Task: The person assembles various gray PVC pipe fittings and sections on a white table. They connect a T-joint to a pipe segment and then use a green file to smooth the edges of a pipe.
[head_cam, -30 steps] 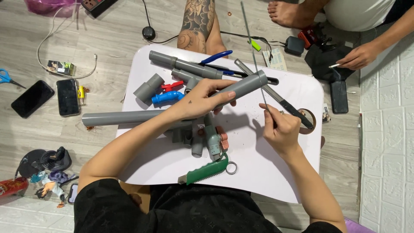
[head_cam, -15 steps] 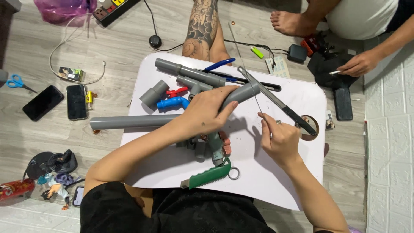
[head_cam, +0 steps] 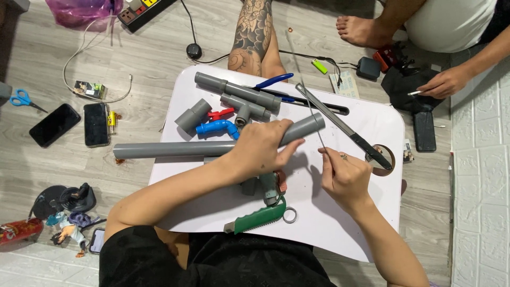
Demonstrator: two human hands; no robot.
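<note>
My left hand (head_cam: 263, 146) is closed around a short grey pipe (head_cam: 304, 127) and holds it down on the white table (head_cam: 366, 223). Just right of the pipe's end, my right hand (head_cam: 345, 178) pinches a thin metal blade (head_cam: 311, 106) that runs up and away across the table. A black-handled saw frame (head_cam: 345, 127) lies diagonally behind my right hand. A long grey pipe (head_cam: 170, 150) lies flat to the left, passing under my left hand. A green-handled saw (head_cam: 255, 218) rests near the table's front edge.
Grey pipe fittings (head_cam: 239, 94), a blue tap (head_cam: 218, 127) and blue-handled pliers (head_cam: 273, 81) lie at the table's back. Two phones (head_cam: 96, 124), scissors (head_cam: 21, 99) and a figurine (head_cam: 69, 223) are on the floor at left. Another person's hand (head_cam: 446, 82) works at the upper right, a tattooed leg (head_cam: 255, 32) behind.
The view has shifted, so everything sits lower in the frame. My left hand keeps its grip on the short pipe and my right hand still holds the thin blade beside it.
</note>
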